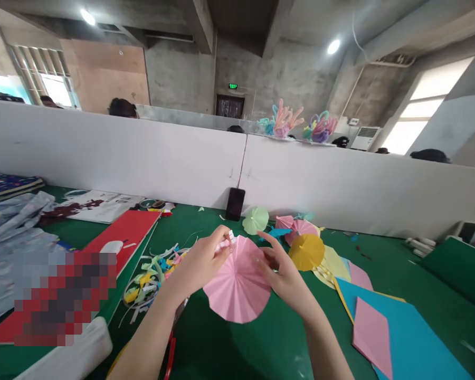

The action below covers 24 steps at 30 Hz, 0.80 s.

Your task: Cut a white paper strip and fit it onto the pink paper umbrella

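A round pink pleated paper disc, its folds fanning out from the centre, is held up over the table in front of me. My left hand is closed in a pinch at its upper left edge, with a small white strip between thumb and fingertips. On the opposite side, my right hand grips the disc by its right edge, fingers curved and the index finger raised. Beyond the hands lie a pale green pleated paper piece, a yellow one and pink ones.
Paper scraps lie left of my left arm, beside a long red board. Blue sheets and a folded pink sheet are at right. A phone leans against the white partition. Red-handled scissors are partly hidden below.
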Motion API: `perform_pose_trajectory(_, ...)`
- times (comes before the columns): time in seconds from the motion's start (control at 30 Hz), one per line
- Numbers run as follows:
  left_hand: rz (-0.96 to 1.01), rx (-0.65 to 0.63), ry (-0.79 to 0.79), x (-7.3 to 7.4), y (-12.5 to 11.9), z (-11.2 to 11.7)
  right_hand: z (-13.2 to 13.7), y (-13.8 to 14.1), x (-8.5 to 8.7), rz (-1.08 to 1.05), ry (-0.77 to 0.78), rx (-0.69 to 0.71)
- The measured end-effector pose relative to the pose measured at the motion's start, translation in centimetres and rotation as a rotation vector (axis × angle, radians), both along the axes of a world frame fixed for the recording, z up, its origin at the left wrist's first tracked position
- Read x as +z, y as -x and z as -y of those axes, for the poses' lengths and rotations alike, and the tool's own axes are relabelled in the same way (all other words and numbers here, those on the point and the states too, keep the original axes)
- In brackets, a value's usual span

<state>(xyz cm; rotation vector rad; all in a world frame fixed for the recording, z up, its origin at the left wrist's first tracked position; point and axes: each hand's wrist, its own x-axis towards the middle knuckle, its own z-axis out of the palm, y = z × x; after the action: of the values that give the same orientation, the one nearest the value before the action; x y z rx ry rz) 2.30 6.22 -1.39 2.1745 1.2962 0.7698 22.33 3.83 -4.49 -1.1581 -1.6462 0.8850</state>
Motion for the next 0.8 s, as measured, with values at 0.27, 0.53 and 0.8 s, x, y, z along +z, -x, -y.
perform_pose_trajectory(0.27,0.047,-0.034,-0.014,1.6,4.4,0.7,-2.2,4.4,2.2,0.021,0.013,0.171)
perform_pose_trajectory(0.53,0.188,-0.131,-0.101,2.2,4.4,1.2,-2.0,5.7,1.5,0.128,0.043,0.221)
perform_pose_trajectory(0.8,-0.058,-0.18,-0.104,1.7,3.5,0.5,-1.6,5.6,1.6,0.122,0.086,0.324)
